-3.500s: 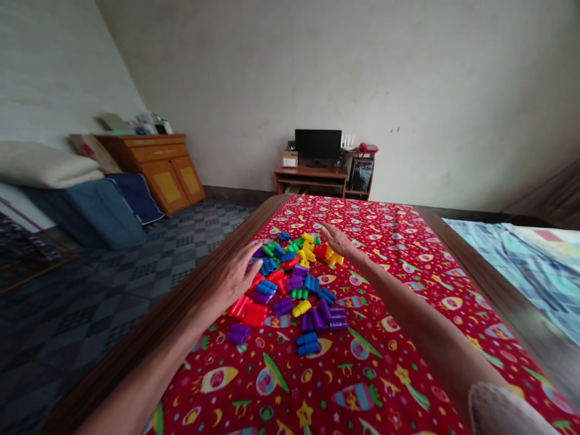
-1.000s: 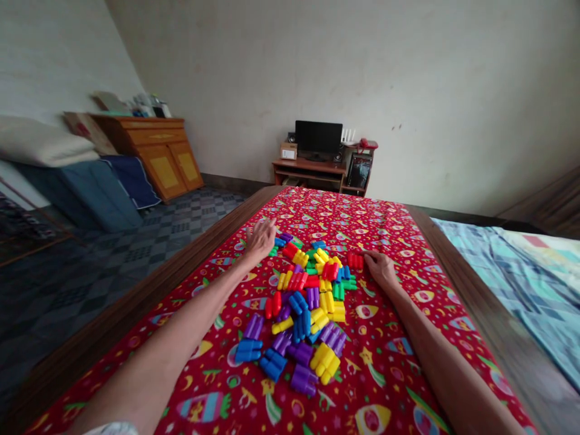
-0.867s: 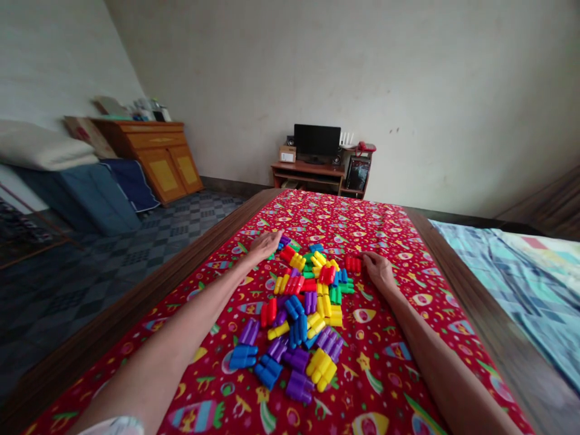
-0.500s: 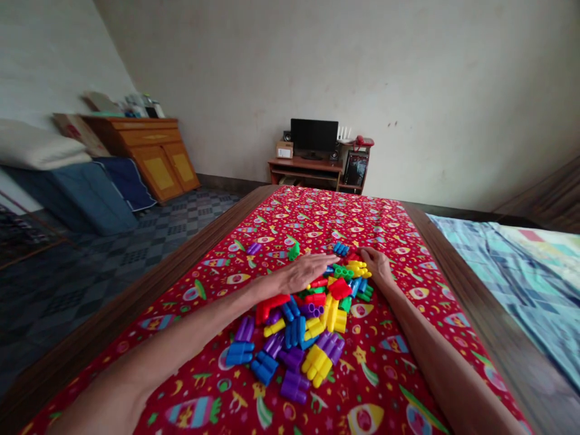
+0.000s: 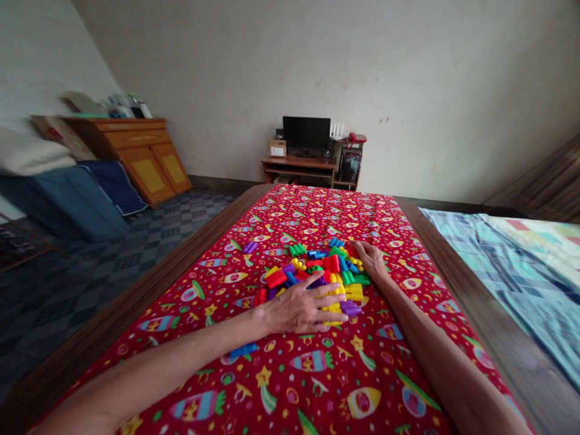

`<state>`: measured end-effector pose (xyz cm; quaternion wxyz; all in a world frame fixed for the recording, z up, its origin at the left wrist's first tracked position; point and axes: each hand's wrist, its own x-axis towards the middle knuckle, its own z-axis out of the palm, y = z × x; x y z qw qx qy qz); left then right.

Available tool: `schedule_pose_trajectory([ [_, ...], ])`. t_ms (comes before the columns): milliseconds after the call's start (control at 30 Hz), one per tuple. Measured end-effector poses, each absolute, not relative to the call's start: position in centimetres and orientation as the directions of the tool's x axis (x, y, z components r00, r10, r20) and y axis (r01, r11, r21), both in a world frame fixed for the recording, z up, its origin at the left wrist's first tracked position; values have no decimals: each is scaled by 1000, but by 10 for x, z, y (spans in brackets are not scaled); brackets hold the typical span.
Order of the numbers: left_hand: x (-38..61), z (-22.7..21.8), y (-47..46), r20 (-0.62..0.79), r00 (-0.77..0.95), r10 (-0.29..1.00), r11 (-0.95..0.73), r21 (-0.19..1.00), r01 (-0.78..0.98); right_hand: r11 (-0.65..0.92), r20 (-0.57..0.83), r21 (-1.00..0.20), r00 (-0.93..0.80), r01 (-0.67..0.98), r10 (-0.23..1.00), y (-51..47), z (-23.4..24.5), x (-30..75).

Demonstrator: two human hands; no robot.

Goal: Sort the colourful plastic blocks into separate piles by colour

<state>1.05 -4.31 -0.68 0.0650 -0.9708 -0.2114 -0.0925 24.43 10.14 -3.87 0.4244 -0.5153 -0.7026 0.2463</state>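
Note:
A heap of plastic building blocks in red, yellow, blue, green and purple lies on the red printed cloth. My left hand is open, fingers spread, over the near side of the heap and hides part of it. Yellow blocks and a purple block show around its fingertips. At the heap's far right edge, my right hand curves beside yellow and red blocks with its fingers loosely extended, gripping nothing that I can see. A blue block lies apart, by my left forearm.
A purple block and a green block lie at the heap's far left. The cloth covers a dark wooden table. Beyond stand a desk with a monitor and a wooden cabinet. Bedding lies to the right.
My left hand has come nearer and spread out over the near blocks. The near blocks have been pushed away from me into a tighter heap. My right hand stays at the right edge.

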Motion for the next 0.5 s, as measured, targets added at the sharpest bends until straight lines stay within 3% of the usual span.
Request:
schedule_pose_trajectory([
  [167, 5, 11, -11, 261, 758, 598, -769, -79, 634, 318, 306, -833, -102, 453, 946, 103, -37, 247],
  [300, -36, 18, -52, 359, 587, 726, -636, 25, 771, 293, 274, -872, -105, 392, 956, 106, -38, 247],
  [400, -69, 3, -106, 325, 532, 782, -587, 99, 803, 281, 272, -870, -81, 406, 959, 107, -40, 247],
  [500, -86, -23, -139, 223, 530, 818, -560, 98, 823, 296, 291, -838, -83, 458, 953, 107, -41, 246],
])
